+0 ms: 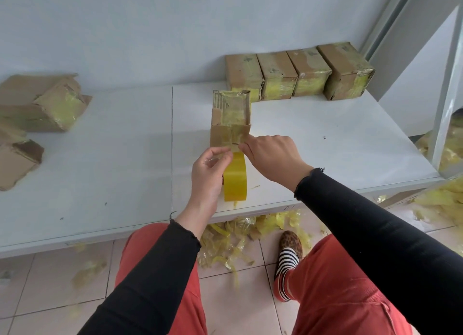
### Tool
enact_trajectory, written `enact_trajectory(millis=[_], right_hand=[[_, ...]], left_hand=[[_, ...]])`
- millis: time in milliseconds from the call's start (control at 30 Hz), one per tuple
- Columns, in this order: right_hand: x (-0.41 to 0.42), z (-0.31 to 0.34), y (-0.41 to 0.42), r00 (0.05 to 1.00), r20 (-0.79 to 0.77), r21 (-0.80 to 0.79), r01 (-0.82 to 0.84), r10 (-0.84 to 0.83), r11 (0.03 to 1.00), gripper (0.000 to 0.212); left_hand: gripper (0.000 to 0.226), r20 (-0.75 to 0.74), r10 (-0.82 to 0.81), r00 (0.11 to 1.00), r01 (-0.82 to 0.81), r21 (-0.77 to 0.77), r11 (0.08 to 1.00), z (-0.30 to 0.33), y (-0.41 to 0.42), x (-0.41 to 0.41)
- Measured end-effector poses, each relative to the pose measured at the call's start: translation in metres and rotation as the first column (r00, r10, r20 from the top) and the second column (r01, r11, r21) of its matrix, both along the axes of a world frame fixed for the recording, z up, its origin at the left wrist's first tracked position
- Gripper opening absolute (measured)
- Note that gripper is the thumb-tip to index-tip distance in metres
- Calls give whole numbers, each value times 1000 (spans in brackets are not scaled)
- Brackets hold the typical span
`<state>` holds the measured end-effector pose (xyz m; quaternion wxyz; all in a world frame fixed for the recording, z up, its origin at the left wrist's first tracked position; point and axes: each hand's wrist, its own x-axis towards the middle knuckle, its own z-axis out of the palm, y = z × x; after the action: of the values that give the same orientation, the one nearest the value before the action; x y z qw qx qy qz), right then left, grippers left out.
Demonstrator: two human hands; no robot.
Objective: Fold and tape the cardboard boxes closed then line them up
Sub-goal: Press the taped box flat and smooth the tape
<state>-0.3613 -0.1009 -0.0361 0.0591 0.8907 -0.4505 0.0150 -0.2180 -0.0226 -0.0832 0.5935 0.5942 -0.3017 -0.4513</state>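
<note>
I see the box [230,119] upright mid-worktop [100,159], its near lower edge at both sets of fingers: left hand [209,169] and right hand [271,154] pinch a tape strip there, the yellow tape roll [235,179] just below.

I am looking at a makeshift packing corner in a plain room: a low white table [100,159] against a bare pale wall [150,34], taped cardboard boxes [298,74] lined along it, yellow tape scraps [240,237] littering the tiled floor [62,284] beneath.
</note>
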Motion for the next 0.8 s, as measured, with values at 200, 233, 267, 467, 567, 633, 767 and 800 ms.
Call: enact_trajectory(millis=[200, 233, 267, 467, 567, 633, 767, 800], right_hand=[[-28, -4, -15, 990, -56, 134, 138, -132, 981, 46], [-33, -2, -13, 989, 68, 120, 122, -130, 985, 46], [-35, 1, -9, 972, 213, 92, 85, -103, 992, 42], [-19, 6, -9, 949, 305, 60, -101, 78, 993, 52], [-17, 8, -10, 953, 298, 82, -78, 51, 994, 52], [-16, 11, -13, 958, 282, 86, -72, 45, 994, 51], [-24, 17, -17, 841, 535, 155, -188, 78, 970, 49], [-32, 16, -17, 759, 650, 168, -185, 32, 968, 47]], left_hand=[[5, 4, -1, 1000, 1, -35, 999, -1, -1, 3], [5, -4, 3, 1000, -3, -31, 1000, -1, -2, 3], [5, -7, 2, 1000, -3, -24, 1000, 0, -2, 3], [2, 57, -34, 998, 35, -23, 999, 7, 0, 2], [9, 135, -102, 986, 102, 13, 995, 12, 5, 8], [9, 197, -163, 967, 157, 46, 986, 15, 9, 9], [6, 224, -258, 940, 254, 44, 966, 24, 23, 0], [7, 222, -276, 935, 279, 19, 960, 27, 26, -2]])
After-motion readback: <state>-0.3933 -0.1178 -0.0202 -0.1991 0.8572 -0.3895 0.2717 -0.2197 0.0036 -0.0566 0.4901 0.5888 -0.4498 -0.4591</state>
